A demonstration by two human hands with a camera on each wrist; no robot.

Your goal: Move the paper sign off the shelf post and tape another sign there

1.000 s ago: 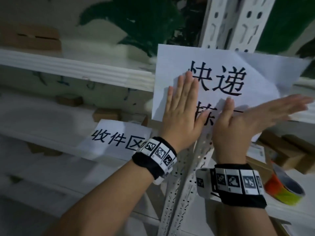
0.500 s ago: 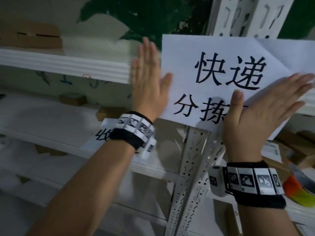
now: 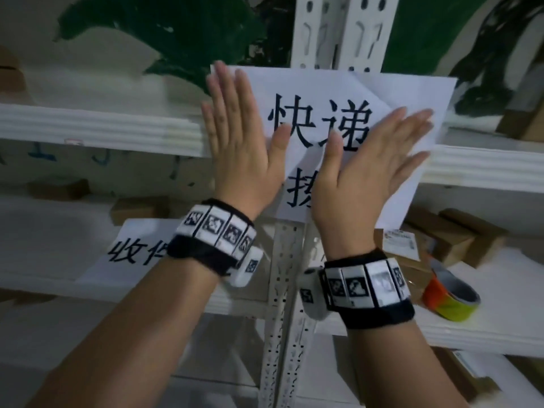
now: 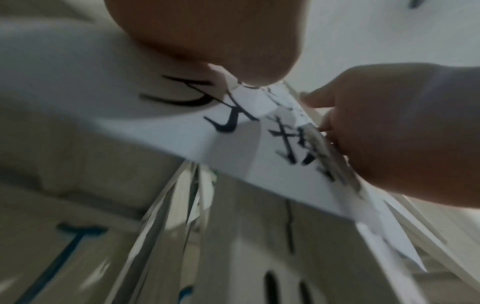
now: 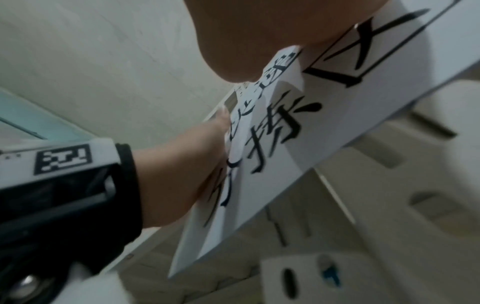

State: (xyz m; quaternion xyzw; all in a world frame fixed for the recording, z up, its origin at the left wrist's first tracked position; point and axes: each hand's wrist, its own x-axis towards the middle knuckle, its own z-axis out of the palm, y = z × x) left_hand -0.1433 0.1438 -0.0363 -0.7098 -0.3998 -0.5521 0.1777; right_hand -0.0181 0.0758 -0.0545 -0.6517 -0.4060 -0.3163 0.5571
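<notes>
Both hands are lying flat with fingers spread, the left hand [image 3: 235,148] and right hand [image 3: 371,172] pressing the new sign [image 3: 412,95] against the shelf post [image 3: 332,28]. No tape is showing on it (the tape roll [image 3: 450,295] is sitting on the shelf [image 3: 485,334]), so lifting a palm is risking a slip or worse creasing. The removed sign [image 3: 129,254] is lying on the lower shelf.

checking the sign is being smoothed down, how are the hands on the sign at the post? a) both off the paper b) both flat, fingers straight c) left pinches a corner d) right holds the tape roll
b: the left hand and right hand both lie flat with straight fingers on the paper sign; the tape roll sits untouched on the shelf.
</notes>
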